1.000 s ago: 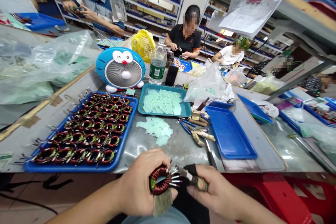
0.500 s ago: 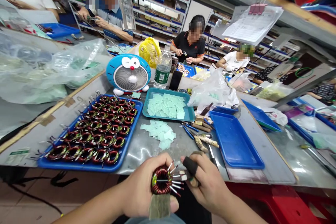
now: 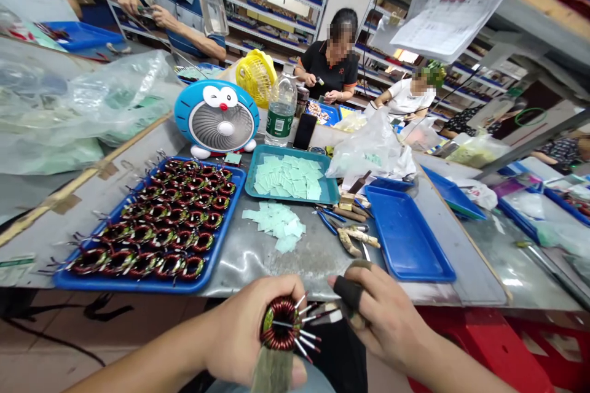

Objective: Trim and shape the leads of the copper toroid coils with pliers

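At the bottom centre my left hand [image 3: 239, 325] is wrapped round a copper-wound ring coil [image 3: 279, 323], whose silver-ended leads point right. A greenish-brown flat strip [image 3: 273, 369] hangs below the coil in the same hand. To the right, my right hand [image 3: 382, 313], with a black cover on one finger, grips a small tool [image 3: 332, 314] with a pale, blurred tip beside the upper leads. Beyond my hands, pale green paper pieces [image 3: 281, 227] lie on the metal table [image 3: 318, 258]. A blue tray [image 3: 203, 282] at the left holds rows of similar coils.
A teal tray [image 3: 334, 193] holds more green pieces. Pliers [image 3: 348, 242] lie beside a blue tray [image 3: 410, 233] at right. A blue fan [image 3: 216, 116], a bottle [image 3: 280, 113] and plastic bags [image 3: 364, 147] stand behind. Several people sit farther back.
The right hand and its tool have moved slightly right, and the tool tip is now blurred. The left hand still holds the coil. The camera view has shifted a little.
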Motion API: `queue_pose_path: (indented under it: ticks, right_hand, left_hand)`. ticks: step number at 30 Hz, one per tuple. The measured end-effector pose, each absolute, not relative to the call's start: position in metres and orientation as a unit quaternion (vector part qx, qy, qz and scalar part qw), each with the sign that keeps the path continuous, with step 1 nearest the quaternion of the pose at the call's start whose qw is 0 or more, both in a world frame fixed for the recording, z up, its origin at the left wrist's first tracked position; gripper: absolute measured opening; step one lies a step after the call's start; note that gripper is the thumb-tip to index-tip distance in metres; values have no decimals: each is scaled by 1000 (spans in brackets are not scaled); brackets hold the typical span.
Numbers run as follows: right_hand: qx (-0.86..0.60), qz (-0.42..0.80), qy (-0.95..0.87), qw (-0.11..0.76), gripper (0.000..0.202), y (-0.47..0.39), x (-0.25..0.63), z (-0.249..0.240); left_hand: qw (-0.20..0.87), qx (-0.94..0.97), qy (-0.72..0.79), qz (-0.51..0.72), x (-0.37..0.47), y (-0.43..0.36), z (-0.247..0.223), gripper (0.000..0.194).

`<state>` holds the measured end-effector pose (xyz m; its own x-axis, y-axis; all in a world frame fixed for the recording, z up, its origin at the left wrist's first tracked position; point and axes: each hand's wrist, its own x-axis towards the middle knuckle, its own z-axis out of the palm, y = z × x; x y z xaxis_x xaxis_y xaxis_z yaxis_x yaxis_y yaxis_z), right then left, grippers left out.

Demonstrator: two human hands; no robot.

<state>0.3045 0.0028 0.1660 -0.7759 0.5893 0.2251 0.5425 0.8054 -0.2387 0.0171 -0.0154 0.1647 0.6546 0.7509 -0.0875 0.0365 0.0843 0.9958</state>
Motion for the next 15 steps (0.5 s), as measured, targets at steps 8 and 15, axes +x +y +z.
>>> queue_pose_path:
  ticks: [8, 15]
  right_hand:
    - [-278, 111, -927, 226, 59, 5, 295, 136]
    - [-297, 111, -915, 249, 58, 3, 299, 128]
  left_hand:
    - [728, 563, 285, 268, 16, -11, 153, 53]
    - [737, 553, 268, 280, 20, -17, 152, 48]
